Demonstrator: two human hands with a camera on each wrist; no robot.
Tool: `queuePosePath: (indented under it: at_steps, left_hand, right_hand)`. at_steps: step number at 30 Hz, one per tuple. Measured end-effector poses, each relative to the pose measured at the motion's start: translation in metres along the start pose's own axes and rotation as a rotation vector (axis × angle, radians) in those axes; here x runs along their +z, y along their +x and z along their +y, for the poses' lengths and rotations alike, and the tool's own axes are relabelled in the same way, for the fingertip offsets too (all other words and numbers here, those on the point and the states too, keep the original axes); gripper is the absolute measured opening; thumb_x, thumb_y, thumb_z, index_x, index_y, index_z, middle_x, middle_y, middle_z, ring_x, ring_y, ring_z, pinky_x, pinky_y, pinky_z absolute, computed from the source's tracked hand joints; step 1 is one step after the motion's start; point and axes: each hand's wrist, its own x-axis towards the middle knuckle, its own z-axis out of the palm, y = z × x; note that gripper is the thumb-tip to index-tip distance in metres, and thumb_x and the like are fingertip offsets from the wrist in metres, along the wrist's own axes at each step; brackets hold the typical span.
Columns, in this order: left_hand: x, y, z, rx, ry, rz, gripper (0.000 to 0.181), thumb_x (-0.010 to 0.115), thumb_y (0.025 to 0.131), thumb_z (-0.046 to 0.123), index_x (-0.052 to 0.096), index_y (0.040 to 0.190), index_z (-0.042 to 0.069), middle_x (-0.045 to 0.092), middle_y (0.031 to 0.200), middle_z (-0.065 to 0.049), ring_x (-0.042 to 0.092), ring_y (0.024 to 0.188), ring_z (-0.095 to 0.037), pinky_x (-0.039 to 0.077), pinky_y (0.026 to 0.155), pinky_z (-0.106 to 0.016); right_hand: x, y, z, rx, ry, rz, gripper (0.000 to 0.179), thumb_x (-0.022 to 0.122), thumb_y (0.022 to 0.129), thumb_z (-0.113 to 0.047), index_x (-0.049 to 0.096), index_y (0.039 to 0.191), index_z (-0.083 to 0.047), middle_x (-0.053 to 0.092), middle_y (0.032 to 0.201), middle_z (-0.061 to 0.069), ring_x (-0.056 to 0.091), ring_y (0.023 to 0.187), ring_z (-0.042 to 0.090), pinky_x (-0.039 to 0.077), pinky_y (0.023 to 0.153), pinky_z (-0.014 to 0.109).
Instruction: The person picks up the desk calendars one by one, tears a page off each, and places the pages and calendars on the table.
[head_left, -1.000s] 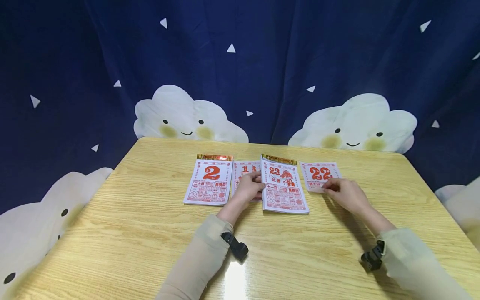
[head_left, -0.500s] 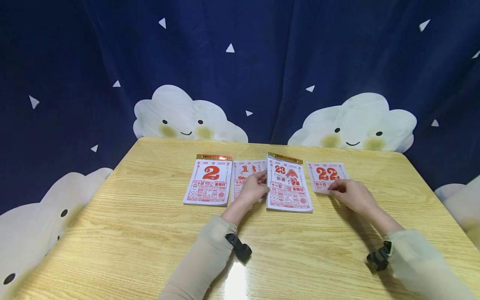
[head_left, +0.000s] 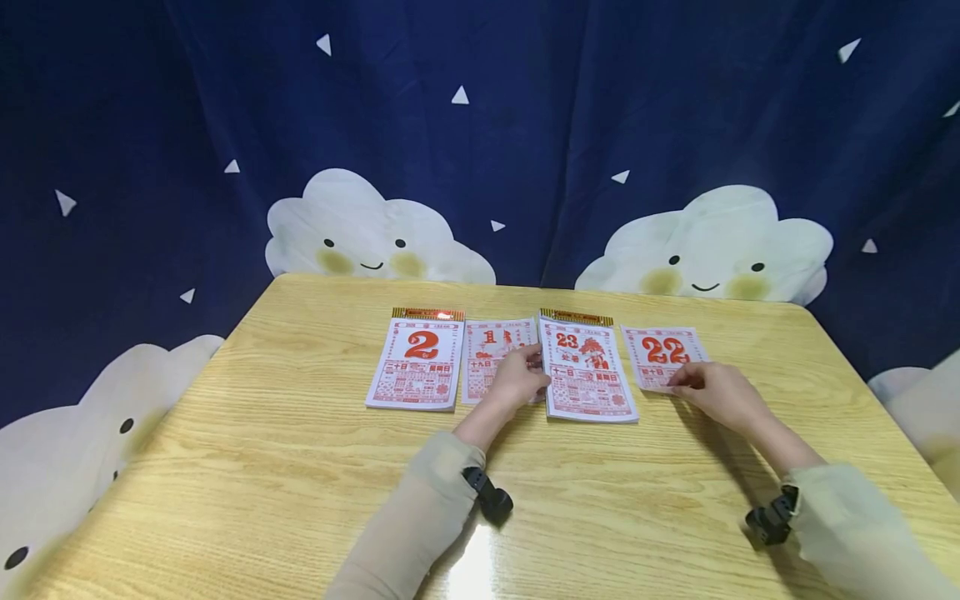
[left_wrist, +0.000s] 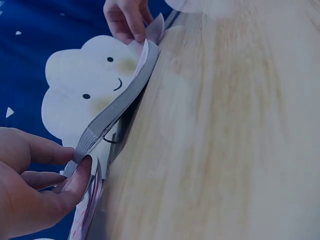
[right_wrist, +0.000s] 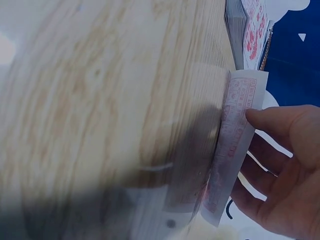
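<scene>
My left hand point(head_left: 517, 379) pinches the left edge of a tear-off calendar pad point(head_left: 588, 383) marked 23, with a gold-striped top strip. In the left wrist view, thumb and fingers grip the pad's thick, bowed page edge point(left_wrist: 117, 110). To its right, my right hand point(head_left: 720, 398) holds the lower edge of a loose calendar sheet point(head_left: 663, 352) printed 22. That sheet point(right_wrist: 235, 115) curls up off the table in the right wrist view, under the thumb. Another calendar sheet point(head_left: 483, 337) lies left of the 23 pad, partly hidden by my left hand.
A second calendar pad point(head_left: 418, 367), marked 2, lies at the left of the row. All of it is on a wooden table point(head_left: 262, 467). Behind the table's far edge hangs a dark blue curtain point(head_left: 525, 125) with clouds.
Both hands have shifted right, carrying the 23 pad and the 22 sheet along. More of the sheet between the two pads shows. The 2 pad has stayed put.
</scene>
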Motion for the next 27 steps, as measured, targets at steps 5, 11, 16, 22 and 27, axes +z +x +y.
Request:
queuePosePath:
  at_steps: [5, 11, 16, 22, 27]
  left_hand:
    - [0.0035, 0.0000, -0.0003, 0.001, -0.007, -0.005, 0.065, 0.057, 0.074, -0.012, 0.039, 0.135, 0.001, 0.053, 0.124, -0.014, 0.056, 0.081, -0.012, 0.054, 0.065, -0.025]
    - [0.0045, -0.0007, -0.0001, 0.014, 0.031, -0.009, 0.062, 0.059, 0.076, -0.009, 0.041, 0.134, 0.001, 0.058, 0.113, -0.013, 0.054, 0.085, -0.012, 0.054, 0.065, -0.023]
    - [0.0052, -0.0002, 0.0025, 0.021, 0.094, -0.002, 0.059, 0.062, 0.076, -0.006, 0.045, 0.132, 0.003, 0.058, 0.093, -0.006, 0.052, 0.081, -0.010, 0.050, 0.060, -0.017]
    - [0.0065, 0.0021, 0.0051, 0.032, 0.133, -0.021, 0.058, 0.060, 0.077, -0.006, 0.044, 0.133, 0.002, 0.056, 0.088, -0.005, 0.048, 0.073, -0.008, 0.042, 0.051, -0.015]
    - [0.0077, 0.0018, 0.0040, 0.055, 0.197, -0.009, 0.056, 0.062, 0.077, -0.005, 0.049, 0.130, 0.004, 0.059, 0.098, -0.008, 0.053, 0.084, -0.011, 0.048, 0.058, -0.015]
  right_hand:
    - [0.0004, -0.0011, 0.0022, -0.016, -0.001, 0.001, 0.008, 0.065, 0.081, -0.016, 0.067, 0.084, -0.009, 0.067, 0.081, 0.006, 0.060, 0.074, 0.020, 0.046, 0.064, 0.034]
    - [-0.0016, -0.0029, 0.0036, -0.015, -0.007, -0.007, 0.008, 0.065, 0.081, -0.017, 0.068, 0.084, -0.009, 0.068, 0.083, 0.007, 0.062, 0.077, 0.024, 0.048, 0.069, 0.042]
    - [-0.0060, -0.0051, 0.0015, -0.002, 0.006, -0.008, 0.011, 0.065, 0.081, -0.018, 0.068, 0.085, -0.008, 0.068, 0.083, 0.007, 0.061, 0.076, 0.021, 0.047, 0.067, 0.037]
    - [-0.0081, -0.0058, -0.0018, -0.034, 0.000, -0.019, 0.010, 0.066, 0.081, -0.018, 0.068, 0.083, -0.009, 0.068, 0.081, 0.005, 0.061, 0.074, 0.019, 0.047, 0.066, 0.035]
    - [-0.0059, -0.0058, -0.0011, -0.061, 0.003, -0.056, 0.006, 0.066, 0.080, -0.015, 0.068, 0.081, -0.010, 0.067, 0.080, 0.003, 0.059, 0.072, 0.015, 0.047, 0.065, 0.033]
